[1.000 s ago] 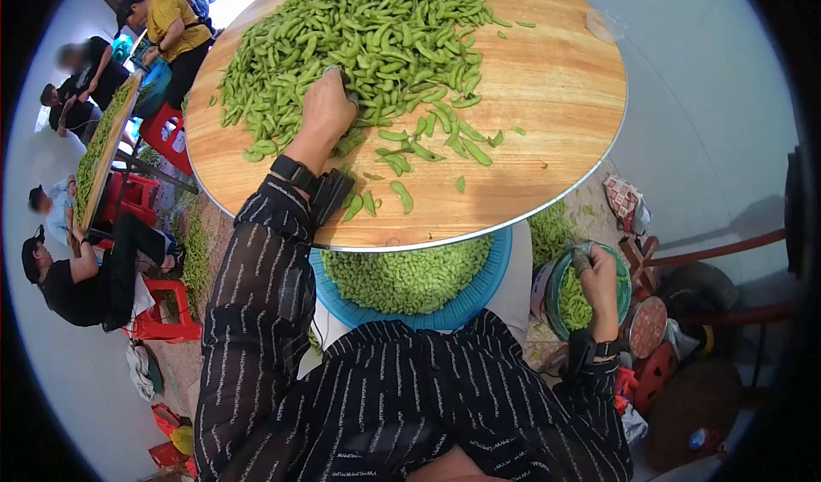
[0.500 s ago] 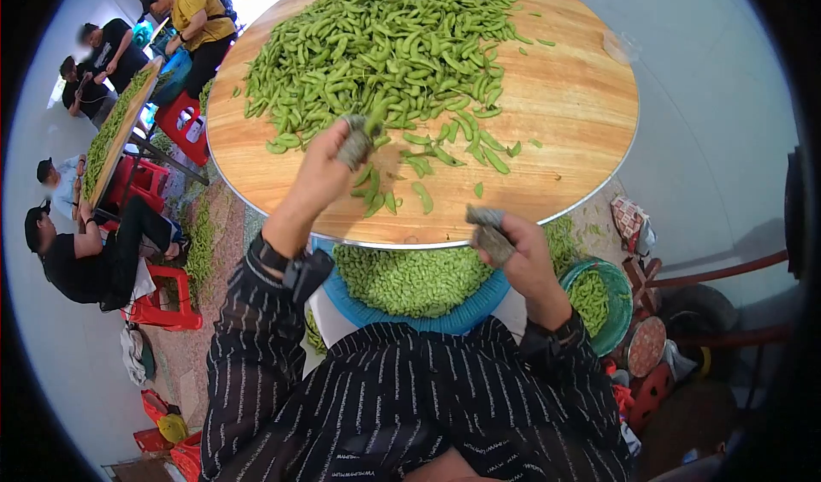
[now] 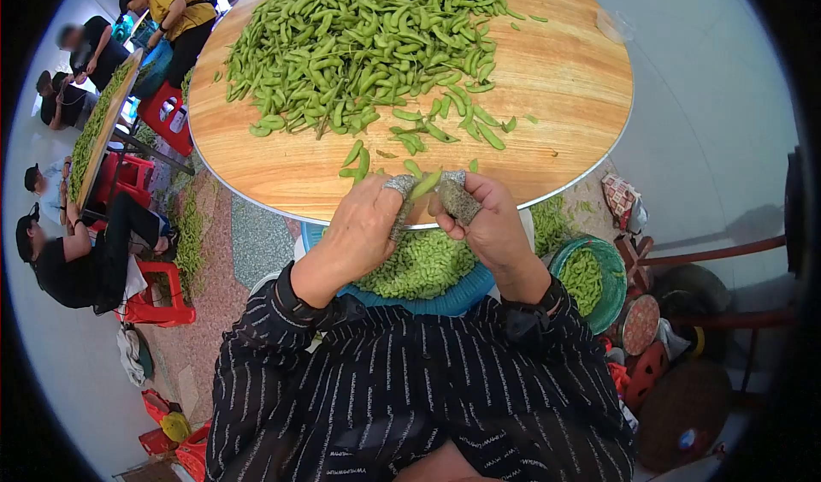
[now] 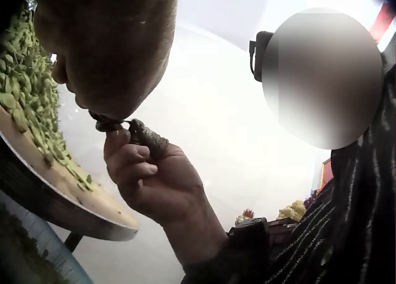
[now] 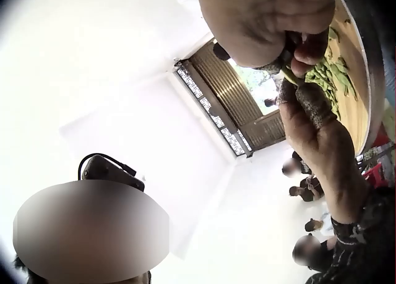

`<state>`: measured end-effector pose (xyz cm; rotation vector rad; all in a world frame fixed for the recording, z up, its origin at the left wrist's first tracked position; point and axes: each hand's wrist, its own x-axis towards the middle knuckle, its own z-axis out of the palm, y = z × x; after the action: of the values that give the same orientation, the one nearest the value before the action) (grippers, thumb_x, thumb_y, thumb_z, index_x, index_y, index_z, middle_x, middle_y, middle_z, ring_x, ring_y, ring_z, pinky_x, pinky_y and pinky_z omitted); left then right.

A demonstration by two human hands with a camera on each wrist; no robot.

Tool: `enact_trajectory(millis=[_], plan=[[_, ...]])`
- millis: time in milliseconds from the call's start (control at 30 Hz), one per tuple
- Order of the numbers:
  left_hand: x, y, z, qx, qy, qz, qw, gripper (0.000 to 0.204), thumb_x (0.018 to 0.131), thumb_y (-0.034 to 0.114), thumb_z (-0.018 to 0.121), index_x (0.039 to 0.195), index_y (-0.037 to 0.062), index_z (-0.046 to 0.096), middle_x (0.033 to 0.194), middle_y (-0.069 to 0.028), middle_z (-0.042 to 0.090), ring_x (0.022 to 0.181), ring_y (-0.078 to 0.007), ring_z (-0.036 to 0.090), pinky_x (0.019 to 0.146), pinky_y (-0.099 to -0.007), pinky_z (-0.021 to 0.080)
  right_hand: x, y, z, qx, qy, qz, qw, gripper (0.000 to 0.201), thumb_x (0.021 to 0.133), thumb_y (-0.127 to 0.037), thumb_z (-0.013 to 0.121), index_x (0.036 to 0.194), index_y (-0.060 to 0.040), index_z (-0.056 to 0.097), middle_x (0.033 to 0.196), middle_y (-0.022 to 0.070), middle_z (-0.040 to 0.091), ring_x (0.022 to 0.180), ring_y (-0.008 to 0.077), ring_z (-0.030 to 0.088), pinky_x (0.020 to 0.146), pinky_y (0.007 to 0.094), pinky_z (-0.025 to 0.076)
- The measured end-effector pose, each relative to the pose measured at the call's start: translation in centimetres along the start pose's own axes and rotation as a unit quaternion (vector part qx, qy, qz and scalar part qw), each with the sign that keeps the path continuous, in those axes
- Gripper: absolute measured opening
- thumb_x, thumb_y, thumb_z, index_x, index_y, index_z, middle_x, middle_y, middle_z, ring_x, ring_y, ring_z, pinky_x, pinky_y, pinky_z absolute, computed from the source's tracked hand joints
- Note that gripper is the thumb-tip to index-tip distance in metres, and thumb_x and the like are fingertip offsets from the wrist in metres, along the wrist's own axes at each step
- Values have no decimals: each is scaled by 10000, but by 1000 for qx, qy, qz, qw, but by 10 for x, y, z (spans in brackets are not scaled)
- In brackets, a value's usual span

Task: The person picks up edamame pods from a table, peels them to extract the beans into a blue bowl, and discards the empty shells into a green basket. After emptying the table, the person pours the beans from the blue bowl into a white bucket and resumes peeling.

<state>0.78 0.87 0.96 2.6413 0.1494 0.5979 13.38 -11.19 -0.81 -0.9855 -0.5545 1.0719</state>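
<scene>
Over the near edge of the round wooden table (image 3: 564, 140), both hands meet around a green edamame pod (image 3: 425, 184). The left hand (image 3: 363, 230) pinches it between thumb and forefinger, which wear grey wraps. At the pod's other end is the right hand (image 3: 496, 221), its fingers curled in and its wrapped thumb and forefinger at the tip; the right wrist view shows the pod (image 5: 289, 77) between the two hands. A large heap of edamame pods (image 3: 368, 46) covers the table's far part, with several loose pods (image 3: 462, 123) nearer. Below the edge, a blue basin (image 3: 453, 298) holds shelled beans (image 3: 419, 264).
A green bucket (image 3: 614, 298) with pods stands at the right on the floor. Beside it are a wooden frame with red bars (image 3: 727, 247) and a patterned bag (image 3: 627, 201). At left, people sit and stand around another table (image 3: 107, 131), near red stools (image 3: 154, 298).
The right hand came from above the bucket to the table's near edge. The left hand drew back from the heap with a pod, and both hands now meet at it.
</scene>
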Motion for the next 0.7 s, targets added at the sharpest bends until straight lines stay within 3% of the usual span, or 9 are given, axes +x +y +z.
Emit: enact_trajectory(millis=[167, 233, 367, 433, 533, 700], plan=[[-3, 0, 0, 41, 3, 17, 999, 339, 510, -78, 542, 830, -23, 444, 780, -177, 458, 738, -351, 464, 635, -408, 379, 1, 4, 2, 11, -9, 5, 1000, 102, 797, -17, 471, 874, 0, 534, 692, 28, 538, 534, 67, 457, 431, 164, 315], [-5, -2, 3, 67, 16, 32, 997, 569, 466, -98, 556, 1018, -11, 444, 888, -183, 475, 830, -367, 465, 691, -406, 392, -1, 4, 3, 19, -11, -5, 1000, 99, 793, -13, 469, 868, 2, 531, 678, 33, 524, 520, 71, 444, 425, 168, 308], [-3, -2, 6, 86, 22, 43, 995, 563, 466, -97, 558, 1013, -21, 447, 883, -183, 469, 811, -357, 465, 690, -402, 390, 1, 5, 1, 30, -18, -3, 999, 94, 821, -57, 467, 847, 0, 537, 686, 26, 543, 539, 64, 462, 441, 167, 344], [-1, 0, 7, 92, 51, 71, 992, 302, 597, -22, 526, 894, -30, 471, 764, -152, 456, 729, -309, 462, 647, -383, 379, 1, 10, -2, 32, -11, -3, 999, 94, 815, -42, 458, 851, -6, 538, 684, 24, 540, 535, 66, 458, 441, 170, 341], [-3, -1, 9, 101, 45, 72, 991, 300, 636, 3, 514, 932, -31, 477, 766, -146, 459, 724, -300, 465, 644, -375, 378, 2, 15, 1, 20, 37, 13, 999, 110, 799, -12, 448, 860, -12, 540, 689, 25, 538, 531, 66, 454, 437, 169, 336], [-4, 2, 7, 79, 46, 63, 994, 287, 652, 18, 508, 934, -26, 478, 765, -143, 464, 717, -294, 470, 647, -368, 380, 0, 17, 3, 35, 35, -1, 999, 139, 781, 13, 443, 874, -15, 541, 694, 21, 534, 532, 63, 452, 440, 164, 332]])
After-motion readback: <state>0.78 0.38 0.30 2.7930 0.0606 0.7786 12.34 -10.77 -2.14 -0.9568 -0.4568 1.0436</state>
